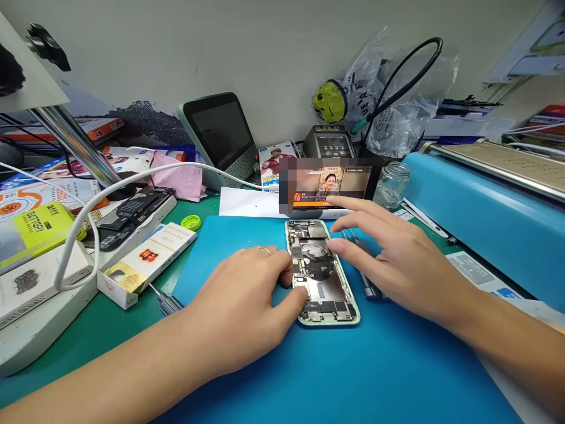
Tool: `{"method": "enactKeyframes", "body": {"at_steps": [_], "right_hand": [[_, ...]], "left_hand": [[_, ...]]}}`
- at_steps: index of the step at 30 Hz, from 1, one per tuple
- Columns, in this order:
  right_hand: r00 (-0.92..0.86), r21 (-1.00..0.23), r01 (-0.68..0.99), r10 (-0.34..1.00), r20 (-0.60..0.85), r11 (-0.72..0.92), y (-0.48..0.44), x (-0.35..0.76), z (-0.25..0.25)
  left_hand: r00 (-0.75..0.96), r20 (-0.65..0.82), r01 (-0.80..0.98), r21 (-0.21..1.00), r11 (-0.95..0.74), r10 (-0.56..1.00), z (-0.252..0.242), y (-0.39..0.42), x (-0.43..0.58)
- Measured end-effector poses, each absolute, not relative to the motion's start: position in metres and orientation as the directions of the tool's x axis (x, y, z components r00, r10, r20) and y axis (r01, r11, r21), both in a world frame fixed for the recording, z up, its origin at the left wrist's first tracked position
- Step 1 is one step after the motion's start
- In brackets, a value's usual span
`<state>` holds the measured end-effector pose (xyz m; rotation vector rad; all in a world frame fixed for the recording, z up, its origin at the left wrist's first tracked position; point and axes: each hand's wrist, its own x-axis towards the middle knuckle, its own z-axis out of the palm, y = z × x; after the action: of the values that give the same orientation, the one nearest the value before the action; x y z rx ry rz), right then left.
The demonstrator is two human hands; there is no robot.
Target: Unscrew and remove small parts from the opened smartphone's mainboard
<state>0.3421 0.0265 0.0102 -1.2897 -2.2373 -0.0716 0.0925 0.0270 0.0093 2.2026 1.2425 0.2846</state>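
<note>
An opened smartphone (326, 288) with a pale green frame lies on the blue mat, its screen off and its inner parts bare. A round dark patch shows on the metal plate where the battery bay is. My left hand (251, 288), with a ring on one finger, grips the phone's left edge; its thumb rests over the lower left part and the other fingers curl at the side. Over the upper right edge hovers my right hand (392, 253), fingers spread, thumb tip at or near the frame. Screwdrivers (369, 285) lie partly hidden beneath that hand.
Behind the phone stands a small lit screen (348, 185), with a smart display (218, 132) farther left. Cigarette box (148, 262), green cap (191, 222), another screwdriver (166, 301) and a white cable (132, 176) are at left. A glass jar (394, 182) and a blue machine (477, 206) stand right.
</note>
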Motion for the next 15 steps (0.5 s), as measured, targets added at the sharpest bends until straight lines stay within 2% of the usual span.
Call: {"method": "enactKeyframes", "body": {"at_steps": [9, 15], "right_hand": [[-0.436, -0.191, 0.769, 0.72, 0.54, 0.609, 0.0196, 0.3363, 0.0157], [-0.415, -0.209, 0.79, 0.754, 0.508, 0.576, 0.0224, 0.341, 0.0148]], "left_hand": [[0.544, -0.093, 0.708, 0.584, -0.397, 0.834, 0.0092, 0.0253, 0.0916], [0.54, -0.102, 0.715, 0.579, -0.392, 0.835, 0.0077, 0.0253, 0.0904]]}}
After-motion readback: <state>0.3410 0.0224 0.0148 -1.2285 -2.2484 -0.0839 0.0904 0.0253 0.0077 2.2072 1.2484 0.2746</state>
